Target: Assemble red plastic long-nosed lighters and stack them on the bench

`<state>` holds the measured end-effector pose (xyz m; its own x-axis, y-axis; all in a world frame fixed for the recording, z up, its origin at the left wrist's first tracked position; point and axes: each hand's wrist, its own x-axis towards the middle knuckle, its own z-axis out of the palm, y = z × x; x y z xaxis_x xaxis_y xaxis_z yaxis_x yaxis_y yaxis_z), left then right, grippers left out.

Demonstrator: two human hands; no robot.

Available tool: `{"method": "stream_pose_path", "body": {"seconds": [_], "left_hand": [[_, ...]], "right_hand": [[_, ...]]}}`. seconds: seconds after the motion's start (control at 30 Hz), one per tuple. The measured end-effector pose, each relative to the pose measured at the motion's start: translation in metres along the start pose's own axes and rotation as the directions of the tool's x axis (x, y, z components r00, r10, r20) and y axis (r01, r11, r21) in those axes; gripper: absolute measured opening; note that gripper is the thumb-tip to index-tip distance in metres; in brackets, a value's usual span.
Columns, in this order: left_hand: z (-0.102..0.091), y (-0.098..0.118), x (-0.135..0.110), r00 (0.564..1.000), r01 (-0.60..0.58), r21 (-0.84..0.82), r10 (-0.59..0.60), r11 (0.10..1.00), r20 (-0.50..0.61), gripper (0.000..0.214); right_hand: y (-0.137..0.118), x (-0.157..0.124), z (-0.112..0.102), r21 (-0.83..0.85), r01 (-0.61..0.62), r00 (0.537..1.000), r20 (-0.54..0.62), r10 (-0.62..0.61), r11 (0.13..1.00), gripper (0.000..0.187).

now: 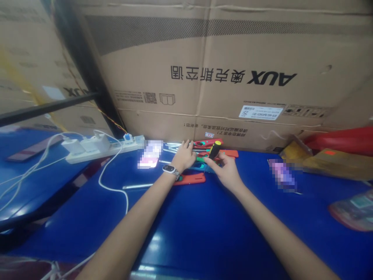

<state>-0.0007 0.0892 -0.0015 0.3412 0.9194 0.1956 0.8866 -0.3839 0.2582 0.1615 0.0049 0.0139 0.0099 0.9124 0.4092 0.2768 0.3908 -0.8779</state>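
Several long-nosed gas lighters with metal rods lie at the back of the blue table, among them a red lighter [208,143], a blue lighter [201,167] and an orange-red lighter [194,178]. My left hand [184,156], with a watch on its wrist, is curled over the middle of the group. A green part [200,159] juts from under it; which lighter it belongs to is unclear. In my right hand [229,170], between thumb and fingers, is a screwdriver [215,149] with a yellow and black handle, tilted up. Its tip is hidden.
Behind the blue table [186,233] stands a large cardboard box [221,46]. A white power strip [87,151] with plugs and cables lies left. One lit phone [150,154] is beside the lighters, another lit phone [282,175] farther right, near yellowish packaging [338,163].
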Motion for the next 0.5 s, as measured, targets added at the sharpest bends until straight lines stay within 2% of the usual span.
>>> {"method": "stream_pose_path", "body": {"seconds": [0.17, 0.33, 0.5], "left_hand": [[-0.009, 0.006, -0.014, 1.000, 0.019, -0.044, -0.019, 0.999, 0.007, 0.059], [-0.022, 0.006, -0.059, 0.991, 0.130, -0.009, -0.130, 0.991, -0.015, 0.063], [-0.020, -0.005, -0.097, 0.961, 0.275, 0.050, -0.273, 0.960, -0.043, 0.075]], "right_hand": [[0.000, -0.002, -0.001, 0.013, 0.002, 1.000, 0.006, -0.002, 1.000, 0.029], [0.000, -0.003, -0.002, 0.018, -0.004, 1.000, 0.008, 0.004, 1.000, 0.030], [0.000, -0.004, 0.000, -0.009, 0.019, 1.000, -0.020, -0.019, 1.000, 0.031]]}}
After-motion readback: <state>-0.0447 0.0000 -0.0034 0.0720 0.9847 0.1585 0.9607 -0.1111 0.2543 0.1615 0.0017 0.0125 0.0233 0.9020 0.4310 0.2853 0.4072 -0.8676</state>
